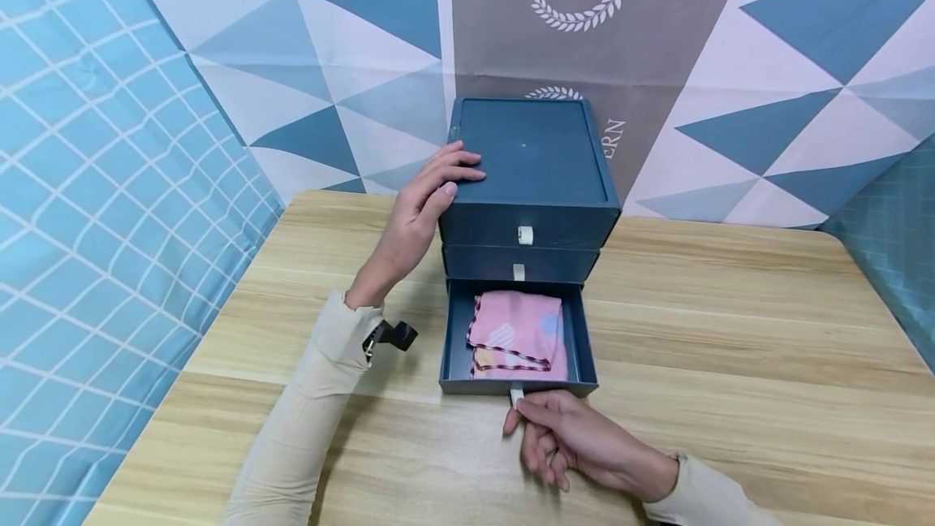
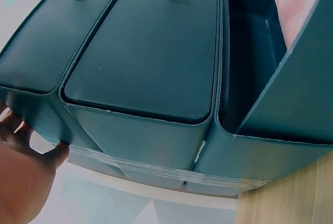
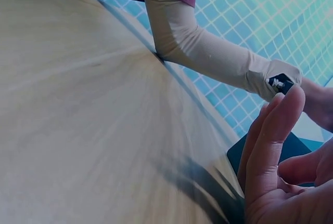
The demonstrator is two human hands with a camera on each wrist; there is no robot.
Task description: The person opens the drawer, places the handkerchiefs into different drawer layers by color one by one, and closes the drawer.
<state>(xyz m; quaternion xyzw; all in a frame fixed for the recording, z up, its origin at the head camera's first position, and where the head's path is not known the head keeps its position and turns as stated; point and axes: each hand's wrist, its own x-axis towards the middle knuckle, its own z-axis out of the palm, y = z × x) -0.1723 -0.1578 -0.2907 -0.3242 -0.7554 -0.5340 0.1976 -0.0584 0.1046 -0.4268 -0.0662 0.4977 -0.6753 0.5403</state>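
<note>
A dark blue drawer unit (image 1: 529, 157) stands against the back of the table, its two upper drawers closed. The bottom drawer (image 1: 456, 386) is pulled out, and a folded pink cloth (image 1: 520, 323) with a dark striped edge lies inside. My left hand (image 1: 427, 205) rests on the unit's top left edge; in the left wrist view its thumb presses the side wall. At the front of the bottom drawer, my right hand (image 1: 577, 437) pinches the white pull tab (image 1: 516, 396) between thumb and index finger. The right wrist view shows the right hand's fingers (image 3: 270, 146) bent near the drawer.
The wooden table (image 1: 730, 331) extends to both sides of the unit. Behind it hangs a patterned backdrop (image 1: 394, 47), with a blue grid cloth (image 1: 95, 185) on the left. White loop tabs (image 1: 525, 235) stick out from the upper drawers.
</note>
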